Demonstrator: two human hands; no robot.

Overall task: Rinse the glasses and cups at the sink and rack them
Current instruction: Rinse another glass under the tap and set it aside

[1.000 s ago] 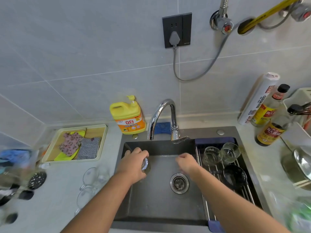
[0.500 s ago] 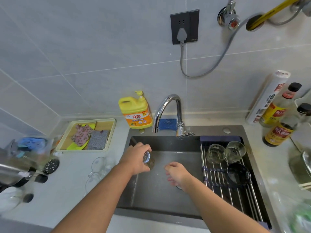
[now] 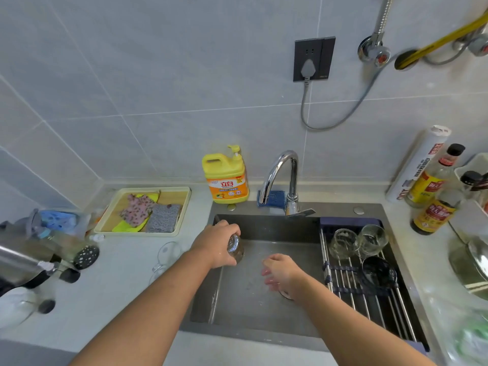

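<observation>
A pale table [image 3: 132, 299] frames a dark steel sink [image 3: 250, 305], whose three-o'clock side carries a roll-up rack of steel rods [image 3: 353, 294]. Over the basin, the left hand [image 3: 216, 241] grips one clear ribbed glass [image 3: 235, 249], tipped on its side, long axis roughly nine to three. The right hand [image 3: 280, 270] hovers empty at four o'clock of it, fingers loose. The rack lies at three o'clock from the held glass, nearer the right hand, so a hand-over looks likely. The curved chrome tap [image 3: 281, 165] stands at one o'clock. Racked: two clear tumblers [image 3: 343, 243], one dark cup [image 3: 377, 273]. Clear glassware [image 3: 169, 254] sits on the table at nine o'clock, count unclear.
</observation>
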